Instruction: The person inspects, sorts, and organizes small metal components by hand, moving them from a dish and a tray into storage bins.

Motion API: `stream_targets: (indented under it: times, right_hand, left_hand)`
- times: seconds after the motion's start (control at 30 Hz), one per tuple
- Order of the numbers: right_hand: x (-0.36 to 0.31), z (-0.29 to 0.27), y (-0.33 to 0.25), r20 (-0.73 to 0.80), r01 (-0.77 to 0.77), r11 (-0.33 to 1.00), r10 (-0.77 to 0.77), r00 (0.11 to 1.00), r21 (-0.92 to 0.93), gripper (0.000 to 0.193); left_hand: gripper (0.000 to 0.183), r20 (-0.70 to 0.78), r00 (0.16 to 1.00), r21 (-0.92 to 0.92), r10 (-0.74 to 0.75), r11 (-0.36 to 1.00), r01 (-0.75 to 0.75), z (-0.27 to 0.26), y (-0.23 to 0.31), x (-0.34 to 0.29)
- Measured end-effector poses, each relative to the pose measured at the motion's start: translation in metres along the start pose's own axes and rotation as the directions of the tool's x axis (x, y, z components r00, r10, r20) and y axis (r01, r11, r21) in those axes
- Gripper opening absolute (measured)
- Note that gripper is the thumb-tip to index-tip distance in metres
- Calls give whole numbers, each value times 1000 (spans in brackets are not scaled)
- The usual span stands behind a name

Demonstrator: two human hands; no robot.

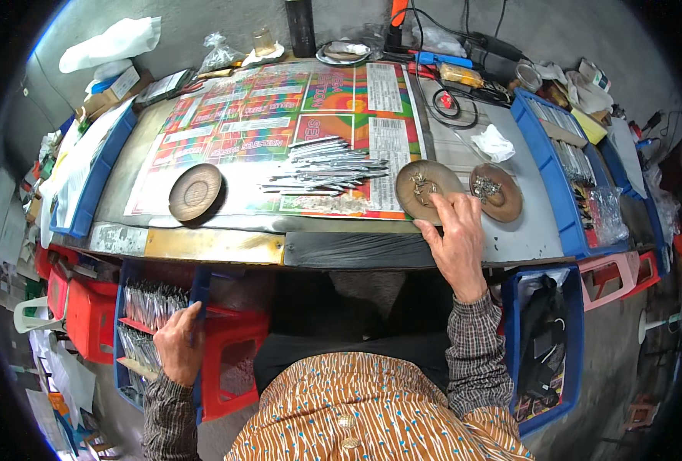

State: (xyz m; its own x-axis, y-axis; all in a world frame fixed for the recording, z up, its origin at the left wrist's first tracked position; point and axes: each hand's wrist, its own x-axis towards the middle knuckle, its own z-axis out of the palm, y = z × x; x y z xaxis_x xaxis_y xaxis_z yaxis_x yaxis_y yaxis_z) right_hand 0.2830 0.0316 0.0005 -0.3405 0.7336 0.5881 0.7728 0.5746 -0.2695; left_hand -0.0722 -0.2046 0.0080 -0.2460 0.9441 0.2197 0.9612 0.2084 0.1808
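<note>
My right hand is over the right side of the table, palm down. Its fingers are bent and apart, and the fingertips touch the near right rim of a round wooden dish with a small heap of tiny metal parts. Beside it is a second wooden dish with more small metal parts. Below the table edge, my left hand is curled at the side of a blue crate packed with thin metal pieces. Whatever its fingers hold is hidden. A pile of slim silvery metal pieces lies mid-table.
A third wooden dish lies left on the colourful printed sheet. Blue trays flank the table, with cables, a glass and tools along the back. Red stools stand below, and another blue crate is by my right side.
</note>
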Motion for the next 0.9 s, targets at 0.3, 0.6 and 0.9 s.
stream_targets:
  times: [0.3,0.6,0.9]
  right_hand:
    - [2,3,1,50,-1,1000,2,999,-16,39]
    - [1,3,-4,25,-1,1000,1,1000,1,33]
    - [-3,1,-5,-3,-20,993,20,1000,119,19]
  left_hand:
    - [32,-151,950,-163,273,941,-297,12,45,50]
    - [24,-226,912,-212,343,896,-390,19,76,86]
    - [18,-300,867,-111,397,889,-445,53,88,145]
